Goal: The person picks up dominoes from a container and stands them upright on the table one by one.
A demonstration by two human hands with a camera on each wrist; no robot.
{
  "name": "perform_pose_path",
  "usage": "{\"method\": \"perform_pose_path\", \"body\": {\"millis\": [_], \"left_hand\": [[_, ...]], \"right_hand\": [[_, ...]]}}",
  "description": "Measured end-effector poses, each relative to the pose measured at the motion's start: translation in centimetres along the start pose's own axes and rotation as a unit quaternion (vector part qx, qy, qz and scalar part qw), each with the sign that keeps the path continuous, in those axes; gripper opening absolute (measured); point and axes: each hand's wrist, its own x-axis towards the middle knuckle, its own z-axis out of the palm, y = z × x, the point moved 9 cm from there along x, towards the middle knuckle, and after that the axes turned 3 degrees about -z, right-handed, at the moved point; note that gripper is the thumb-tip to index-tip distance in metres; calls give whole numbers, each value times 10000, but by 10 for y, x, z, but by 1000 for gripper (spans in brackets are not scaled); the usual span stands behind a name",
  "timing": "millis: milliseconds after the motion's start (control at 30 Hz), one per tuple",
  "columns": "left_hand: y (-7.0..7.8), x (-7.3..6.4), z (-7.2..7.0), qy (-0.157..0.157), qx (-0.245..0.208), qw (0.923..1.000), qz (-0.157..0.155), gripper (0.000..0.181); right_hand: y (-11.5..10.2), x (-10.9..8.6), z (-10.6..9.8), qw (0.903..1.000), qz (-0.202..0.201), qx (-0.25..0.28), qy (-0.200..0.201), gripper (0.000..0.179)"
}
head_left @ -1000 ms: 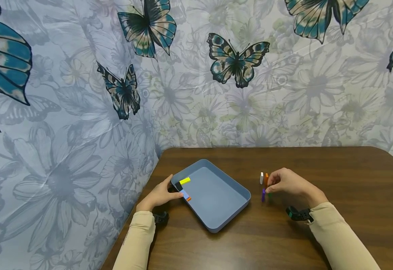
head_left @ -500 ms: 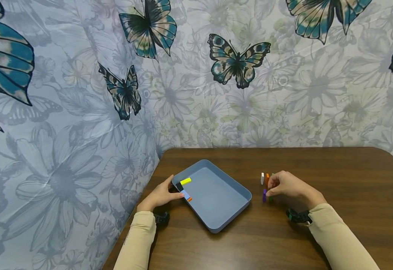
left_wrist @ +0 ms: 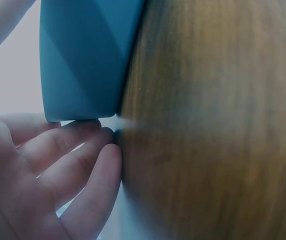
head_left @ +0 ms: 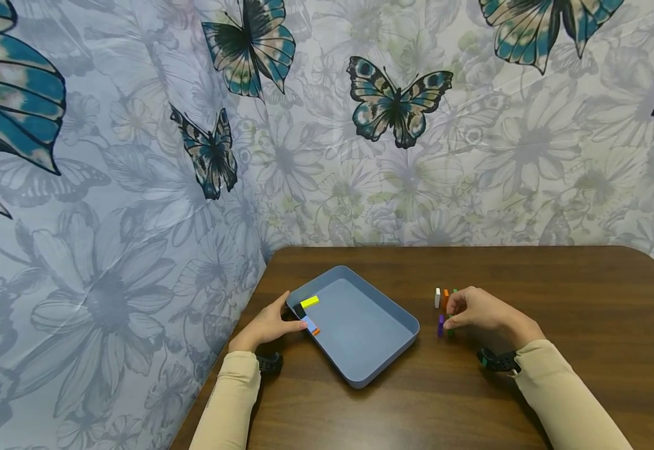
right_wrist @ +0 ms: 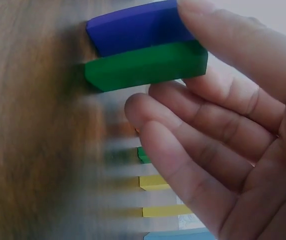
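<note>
A blue-grey tray point(head_left: 360, 337) sits angled on the table. My left hand point(head_left: 262, 326) holds its left corner, thumb over the rim; in the left wrist view the fingertips touch the outer wall point(left_wrist: 83, 65). Inside, beside my thumb, lie a yellow block point(head_left: 310, 302), a black block point(head_left: 300, 310), a light blue block point(head_left: 308, 322) and an orange one point(head_left: 316, 332). To the tray's right my right hand point(head_left: 486, 309) pinches a green block point(right_wrist: 148, 65) standing on end. Close beside it stands a purple block point(right_wrist: 138, 27); whether the thumb touches that too I cannot tell.
Behind the right fingers stand a white block point(head_left: 437, 297) and an orange block point(head_left: 446, 295). The right wrist view shows further yellow blocks point(right_wrist: 154, 182) and a light blue one point(right_wrist: 180, 235). A butterfly-patterned wall covering point(head_left: 400, 187) rises behind the wooden table point(head_left: 557, 281).
My right hand has shifted slightly right and down, and a green bit behind its fingers shows more. The left hand and tray keep their places; the head view has shifted slightly.
</note>
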Motion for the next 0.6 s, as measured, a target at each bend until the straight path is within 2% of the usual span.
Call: {"method": "perform_pose_path", "body": {"millis": [600], "left_hand": [[-1, -1, 0, 26, 5, 10000, -42, 111]], "right_hand": [[-2, -5, -1, 9998, 101, -151, 37, 29]]}}
